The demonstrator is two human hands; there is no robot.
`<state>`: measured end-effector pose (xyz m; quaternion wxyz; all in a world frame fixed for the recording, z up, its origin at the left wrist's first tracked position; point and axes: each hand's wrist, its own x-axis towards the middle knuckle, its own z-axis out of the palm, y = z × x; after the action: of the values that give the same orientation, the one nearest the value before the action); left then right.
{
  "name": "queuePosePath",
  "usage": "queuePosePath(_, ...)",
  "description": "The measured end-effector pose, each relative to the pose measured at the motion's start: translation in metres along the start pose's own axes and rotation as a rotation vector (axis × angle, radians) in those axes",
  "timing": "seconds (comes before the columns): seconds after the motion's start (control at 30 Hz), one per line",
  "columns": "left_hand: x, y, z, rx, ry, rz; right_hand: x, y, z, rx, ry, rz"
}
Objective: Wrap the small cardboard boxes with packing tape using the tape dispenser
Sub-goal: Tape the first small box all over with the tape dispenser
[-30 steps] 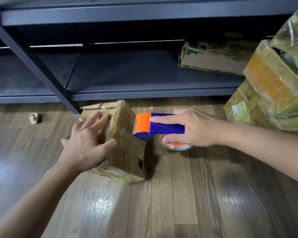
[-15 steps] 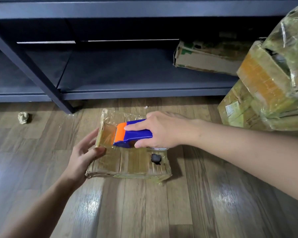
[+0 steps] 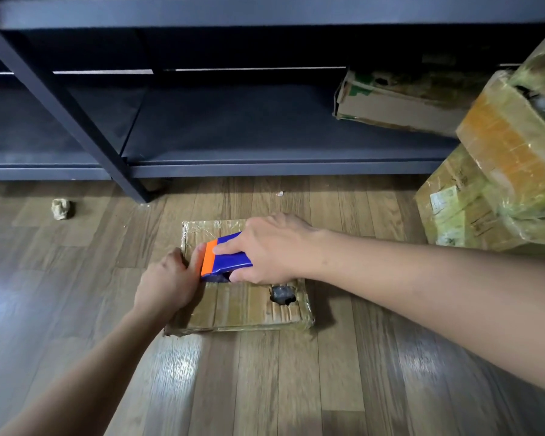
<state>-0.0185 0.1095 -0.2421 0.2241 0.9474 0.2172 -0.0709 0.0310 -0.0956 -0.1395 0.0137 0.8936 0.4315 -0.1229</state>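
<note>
A small flat cardboard box [image 3: 246, 305], glossy with tape and with a dark hole near its right front corner, lies on the wooden floor. My right hand [image 3: 271, 247] grips the blue and orange tape dispenser [image 3: 224, 261] and presses it down on the box's top near the left side, orange end pointing left. My left hand [image 3: 167, 281] rests on the box's left edge, fingers curled over it and touching the dispenser's orange end. The tape roll is hidden under my right hand.
A dark metal shelf unit [image 3: 233, 152] stands just behind the box, with a slanted post [image 3: 76, 121] to the left. A worn carton [image 3: 397, 105] lies on its lower shelf. Taped boxes [image 3: 501, 184] are stacked at the right. A crumpled paper ball [image 3: 62, 209] lies at the left.
The box went from standing tilted on edge to lying flat. The dispenser came down onto its top and slid left. My left hand shifted from the box's face to its left edge.
</note>
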Motion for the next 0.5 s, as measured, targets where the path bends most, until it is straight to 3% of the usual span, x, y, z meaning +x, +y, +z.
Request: queuePosePath(0.5,0.0,-0.003,-0.01,0.029,-0.046,0.045,-0.031,0.032,-0.007,0.119,-0.087,0.039)
